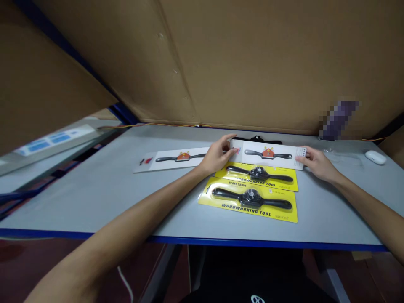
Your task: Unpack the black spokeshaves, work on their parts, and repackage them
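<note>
Between my two hands is a white packaging card (257, 148) printed with a picture of a spoke shave. My left hand (219, 153) pinches its left end, thumb on the front. At the right end, my right hand (317, 162) grips the card's edge. Just behind it lies a black spoke shave (259, 139), partly covered by the card. Below the card, a yellow spoke shave package (260, 173) is partly overlapped, and a second yellow package (249, 200) lies nearer the front edge. Another white card (170, 160) rests flat to the left, its right end hidden by my left hand.
A white rounded case (375, 157) sits at the right of the grey table (110, 202). Clear plastic (342, 158) lies near it. A pixelated purple object (339, 120) leans at the back against the cardboard wall (252, 63). A power strip (50, 143) is off to the left.
</note>
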`<action>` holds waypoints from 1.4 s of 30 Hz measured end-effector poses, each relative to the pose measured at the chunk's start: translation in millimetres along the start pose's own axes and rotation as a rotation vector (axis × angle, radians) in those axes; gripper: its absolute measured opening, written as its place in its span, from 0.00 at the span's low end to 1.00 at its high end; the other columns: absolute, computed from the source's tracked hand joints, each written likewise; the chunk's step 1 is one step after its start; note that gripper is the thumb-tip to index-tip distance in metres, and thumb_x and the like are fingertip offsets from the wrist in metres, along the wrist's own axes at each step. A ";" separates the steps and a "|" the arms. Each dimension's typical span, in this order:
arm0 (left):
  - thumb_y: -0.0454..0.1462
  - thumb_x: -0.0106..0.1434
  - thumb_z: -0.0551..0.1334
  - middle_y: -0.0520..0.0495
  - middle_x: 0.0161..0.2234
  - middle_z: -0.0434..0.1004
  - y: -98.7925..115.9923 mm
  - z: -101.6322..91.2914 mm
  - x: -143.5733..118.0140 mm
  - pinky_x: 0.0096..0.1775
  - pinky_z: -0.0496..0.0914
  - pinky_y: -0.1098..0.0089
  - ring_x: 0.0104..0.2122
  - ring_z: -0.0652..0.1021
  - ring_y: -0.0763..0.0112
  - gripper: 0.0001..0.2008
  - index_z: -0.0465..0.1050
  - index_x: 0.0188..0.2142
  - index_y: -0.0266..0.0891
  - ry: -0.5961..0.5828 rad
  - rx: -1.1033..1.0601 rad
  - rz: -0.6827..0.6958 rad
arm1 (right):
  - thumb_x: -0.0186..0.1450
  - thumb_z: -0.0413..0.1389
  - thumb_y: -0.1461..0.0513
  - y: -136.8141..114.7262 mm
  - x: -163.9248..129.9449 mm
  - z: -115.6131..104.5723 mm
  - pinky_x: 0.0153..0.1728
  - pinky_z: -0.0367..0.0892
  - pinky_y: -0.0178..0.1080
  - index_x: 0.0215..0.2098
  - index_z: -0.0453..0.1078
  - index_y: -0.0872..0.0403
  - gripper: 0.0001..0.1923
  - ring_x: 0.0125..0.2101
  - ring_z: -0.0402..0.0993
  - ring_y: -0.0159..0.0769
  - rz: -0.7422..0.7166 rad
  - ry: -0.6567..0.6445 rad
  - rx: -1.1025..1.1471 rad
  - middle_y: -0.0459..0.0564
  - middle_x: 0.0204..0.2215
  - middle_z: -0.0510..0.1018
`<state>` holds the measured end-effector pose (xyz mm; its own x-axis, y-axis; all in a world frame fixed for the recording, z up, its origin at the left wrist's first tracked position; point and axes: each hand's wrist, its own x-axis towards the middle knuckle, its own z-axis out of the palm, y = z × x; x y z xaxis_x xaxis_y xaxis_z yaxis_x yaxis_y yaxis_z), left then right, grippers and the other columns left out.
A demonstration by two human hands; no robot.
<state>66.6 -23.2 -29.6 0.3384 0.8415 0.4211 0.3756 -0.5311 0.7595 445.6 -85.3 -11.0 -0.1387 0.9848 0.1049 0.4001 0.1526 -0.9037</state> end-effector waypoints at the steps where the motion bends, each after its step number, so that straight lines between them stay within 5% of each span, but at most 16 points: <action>1: 0.43 0.67 0.65 0.55 0.27 0.70 -0.3 0.2 0.1 0.37 0.69 0.68 0.28 0.71 0.69 0.27 0.69 0.63 0.36 0.002 -0.006 -0.006 | 0.61 0.68 0.46 1.2 0.9 -1.5 0.47 0.80 0.55 0.52 0.77 0.50 0.26 0.47 0.83 0.53 0.000 -0.005 -0.005 0.55 0.47 0.86; 10: 0.43 0.66 0.67 0.53 0.29 0.75 2.4 3.3 -1.5 0.37 0.72 0.67 0.31 0.77 0.67 0.18 0.70 0.52 0.39 0.034 -0.023 0.007 | 0.62 0.66 0.42 -6.1 -1.8 -11.1 0.42 0.81 0.53 0.50 0.79 0.50 0.27 0.42 0.84 0.51 -0.013 -0.044 -0.096 0.55 0.44 0.87; 16: 0.41 0.69 0.63 0.48 0.37 0.78 4.5 -3.1 -5.0 0.40 0.72 0.66 0.35 0.78 0.67 0.09 0.68 0.46 0.41 0.092 0.265 0.193 | 0.67 0.62 0.47 -8.7 -8.4 -9.5 0.43 0.79 0.50 0.53 0.81 0.50 0.22 0.39 0.84 0.48 -0.181 0.139 -0.382 0.51 0.43 0.88; 23: 0.44 0.73 0.57 0.45 0.38 0.80 7.4 -14.9 -4.5 0.38 0.71 0.66 0.37 0.79 0.64 0.10 0.69 0.46 0.40 0.017 0.399 0.260 | 0.70 0.60 0.47 -6.1 -13.2 -9.8 0.32 0.77 0.45 0.55 0.83 0.51 0.24 0.28 0.81 0.42 -0.320 0.126 -0.591 0.50 0.36 0.89; 30: 0.46 0.77 0.47 0.44 0.32 0.78 11.5 -25.1 -4.0 0.38 0.68 0.63 0.34 0.77 0.61 0.22 0.75 0.36 0.39 -0.123 0.524 0.346 | 0.77 0.51 0.53 -11.8 -12.9 -13.9 0.54 0.77 0.53 0.69 0.71 0.45 0.25 0.55 0.82 0.49 -0.501 -0.138 -0.700 0.51 0.60 0.82; 34: 0.45 0.77 0.49 0.43 0.32 0.79 8.5 -22.9 -2.0 0.35 0.65 0.64 0.32 0.77 0.62 0.23 0.77 0.34 0.39 -0.188 0.616 0.341 | 0.76 0.52 0.48 -16.4 -14.0 -14.5 0.55 0.76 0.58 0.72 0.66 0.45 0.29 0.55 0.79 0.53 -0.480 -0.263 -0.813 0.54 0.61 0.80; 42: 0.42 0.75 0.52 0.43 0.34 0.81 10.6 -11.4 3.1 0.42 0.63 0.61 0.33 0.77 0.63 0.20 0.78 0.35 0.38 -0.135 0.669 0.164 | 0.69 0.58 0.41 -22.7 -16.3 -15.0 0.61 0.71 0.63 0.74 0.62 0.43 0.39 0.62 0.74 0.60 -0.434 -0.349 -0.839 0.55 0.66 0.75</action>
<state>61.8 -25.1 -14.7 0.5241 0.7484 0.4065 0.7462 -0.6335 0.2044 452.4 -103.6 14.0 -0.6276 0.7713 0.1063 0.7422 0.6339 -0.2176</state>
